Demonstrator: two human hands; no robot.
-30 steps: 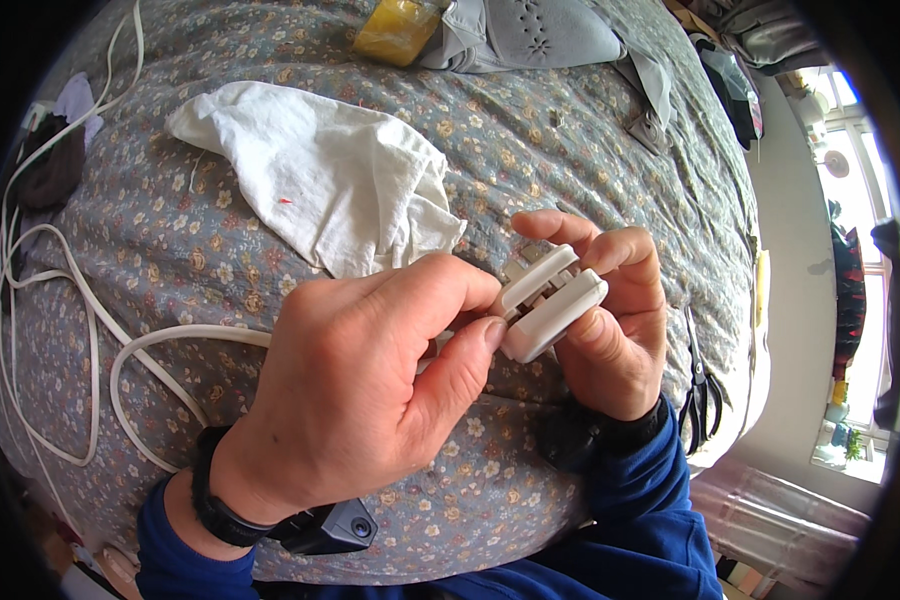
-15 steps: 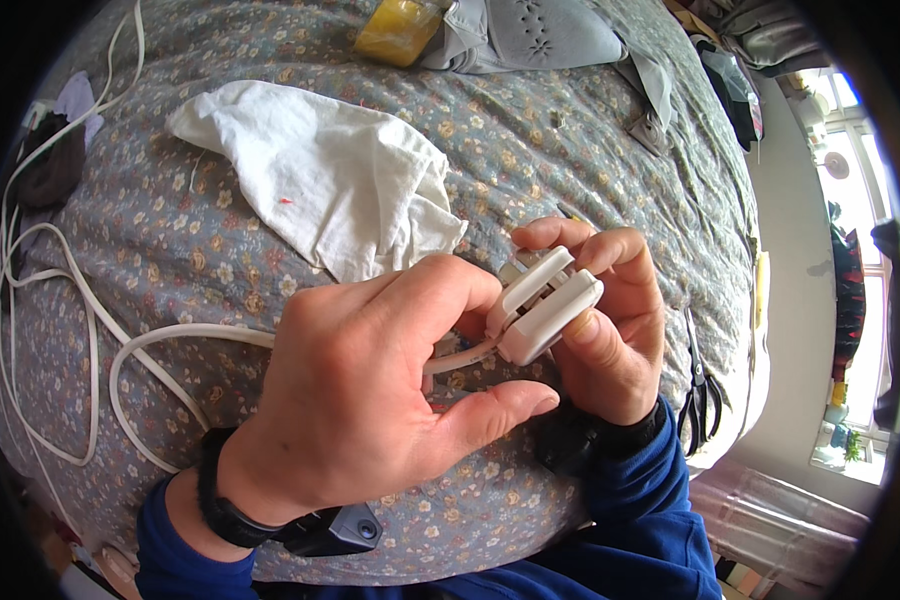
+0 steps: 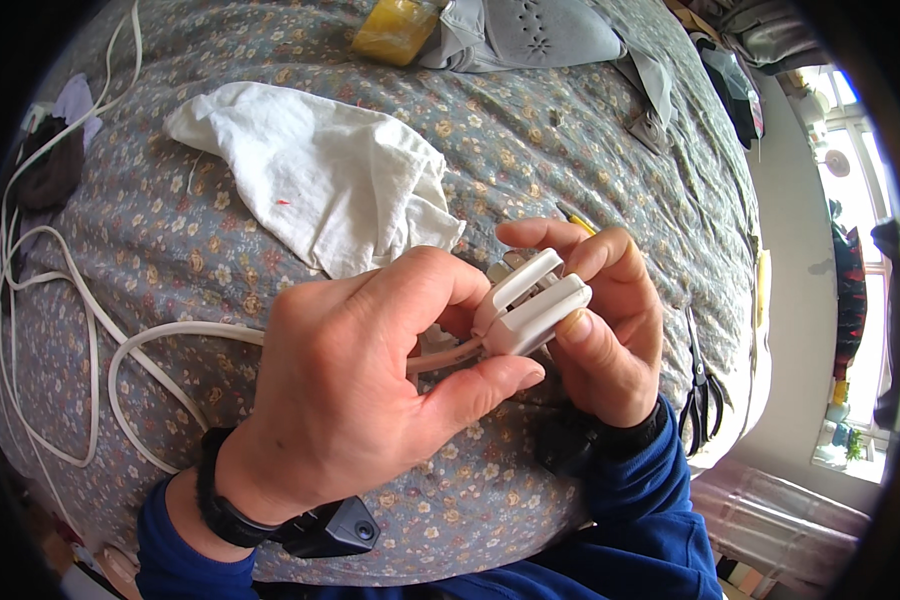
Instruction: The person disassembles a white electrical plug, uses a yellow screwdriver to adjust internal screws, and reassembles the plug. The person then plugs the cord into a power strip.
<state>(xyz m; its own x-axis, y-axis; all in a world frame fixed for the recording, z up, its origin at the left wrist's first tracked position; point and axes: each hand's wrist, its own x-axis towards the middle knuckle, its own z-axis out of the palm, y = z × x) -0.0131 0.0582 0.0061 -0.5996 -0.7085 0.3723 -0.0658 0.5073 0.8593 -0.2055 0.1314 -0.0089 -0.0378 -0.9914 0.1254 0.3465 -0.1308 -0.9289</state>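
Right hand [image 3: 618, 345] holds white casing [image 3: 538, 316] | floral cover [image 3: 515, 130] beneath | window [image 3: 859, 203] right

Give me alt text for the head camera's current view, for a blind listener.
A person's right hand grips a white plastic casing with a gap between its halves, on a white cord, the left hand at its cord end. Around them on floral fabric lie a crumpled white cloth and, to the right, black-handled scissors.

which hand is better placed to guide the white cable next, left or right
Probably the left hand: the white cable seems to pass underneath it before reaching the white casing. The right hand looks occupied holding that casing.
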